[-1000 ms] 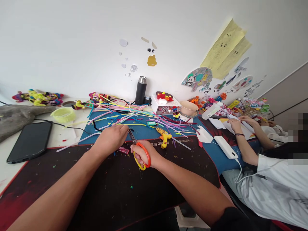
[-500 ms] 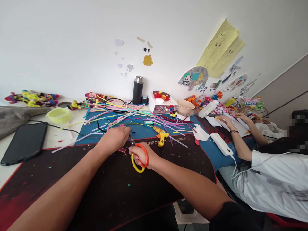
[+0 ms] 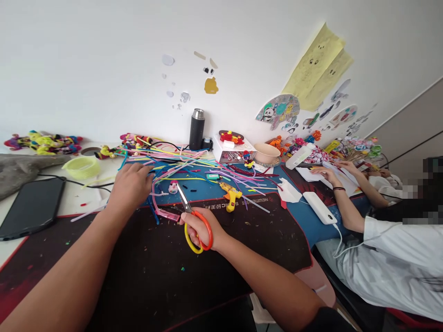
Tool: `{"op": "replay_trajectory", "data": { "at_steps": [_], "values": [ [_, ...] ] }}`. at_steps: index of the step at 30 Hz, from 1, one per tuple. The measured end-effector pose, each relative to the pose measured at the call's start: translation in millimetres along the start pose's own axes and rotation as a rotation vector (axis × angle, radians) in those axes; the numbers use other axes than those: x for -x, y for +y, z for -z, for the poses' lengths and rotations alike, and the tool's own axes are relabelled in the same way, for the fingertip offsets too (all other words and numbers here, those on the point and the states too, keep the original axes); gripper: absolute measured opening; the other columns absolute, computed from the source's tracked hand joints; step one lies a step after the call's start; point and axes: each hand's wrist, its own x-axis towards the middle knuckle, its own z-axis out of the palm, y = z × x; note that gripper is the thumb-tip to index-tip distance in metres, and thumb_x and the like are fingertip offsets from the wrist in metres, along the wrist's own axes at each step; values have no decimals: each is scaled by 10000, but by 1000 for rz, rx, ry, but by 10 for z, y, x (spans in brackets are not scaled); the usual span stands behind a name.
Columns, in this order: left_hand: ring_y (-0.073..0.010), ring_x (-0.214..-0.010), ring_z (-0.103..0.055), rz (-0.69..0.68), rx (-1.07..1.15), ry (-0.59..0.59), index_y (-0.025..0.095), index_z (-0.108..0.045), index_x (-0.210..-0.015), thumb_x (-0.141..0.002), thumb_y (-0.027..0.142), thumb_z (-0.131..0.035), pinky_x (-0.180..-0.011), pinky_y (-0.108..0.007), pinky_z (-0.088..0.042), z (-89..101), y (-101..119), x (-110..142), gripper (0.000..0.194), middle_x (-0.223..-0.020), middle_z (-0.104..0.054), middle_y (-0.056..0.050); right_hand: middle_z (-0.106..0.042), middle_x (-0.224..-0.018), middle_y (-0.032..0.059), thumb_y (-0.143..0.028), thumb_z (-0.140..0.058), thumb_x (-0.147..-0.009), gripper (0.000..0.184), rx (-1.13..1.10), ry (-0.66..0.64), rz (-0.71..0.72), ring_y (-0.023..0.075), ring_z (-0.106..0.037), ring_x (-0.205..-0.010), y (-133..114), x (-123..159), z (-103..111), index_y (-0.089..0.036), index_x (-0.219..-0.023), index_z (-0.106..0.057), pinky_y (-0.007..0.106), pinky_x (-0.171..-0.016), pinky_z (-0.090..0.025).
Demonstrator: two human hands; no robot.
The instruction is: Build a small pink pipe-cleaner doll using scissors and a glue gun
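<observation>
My right hand (image 3: 200, 226) grips a pair of scissors (image 3: 187, 203) by its red and yellow handles. The blades point up and to the left, nearly closed, with nothing between them. Beyond their tip, two short black pieces (image 3: 193, 190) lie on the blue mat. Over the left end of the pipe cleaner pile (image 3: 194, 161), my left hand (image 3: 133, 182) reaches palm down with its fingers stretched out; what is under it is hidden. Between my hands are a small pink and white item (image 3: 173, 186) and a pink transparent item (image 3: 168, 215).
A yellow glue gun (image 3: 230, 196) lies right of the scissors. Behind stand a black thermos (image 3: 197, 130), a white box (image 3: 230, 154) and a beige bowl (image 3: 267, 153). At left are a phone (image 3: 32, 205) and a yellow-green coil (image 3: 82, 167). A co-worker's hands (image 3: 327, 175) handle paper at right.
My left hand has moved left from the scissor tips to the pipe cleaners, and its fingers have spread. Two short black pieces now lie in view. The scissors have shifted slightly down and left.
</observation>
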Motion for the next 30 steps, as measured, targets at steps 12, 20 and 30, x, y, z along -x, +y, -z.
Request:
{"op": "replay_trajectory", "data": {
  "at_steps": [12,20,30],
  "values": [
    [-343,-957,-684,-247,70,-267,233,-802,-930,-971,194,-559,-913,-471,-532,178,483,-277,250,-947,-809,-110,-432,-480,-107,-701,-734,-834,515,-333,158,97,74,-337,-315,59,48,64,-202,-892,-616,213,-324,-263],
    [-373,-1006,-659,-408,-23,-470,224,-790,-881,-850,113,-653,-853,-464,-508,-149,655,-546,179,-927,-765,-159,-461,-493,-98,-640,-735,-874,460,-432,165,94,73,-358,-321,121,72,92,-193,-919,-639,206,-331,-281],
    [-335,-961,-656,-432,18,-503,222,-740,-769,-896,159,-617,-834,-415,-487,-361,626,-603,188,-882,-749,-146,-485,-502,-97,-658,-731,-883,482,-390,122,92,78,-406,-331,107,114,83,-188,-940,-643,208,-350,-299]
  ]
}}
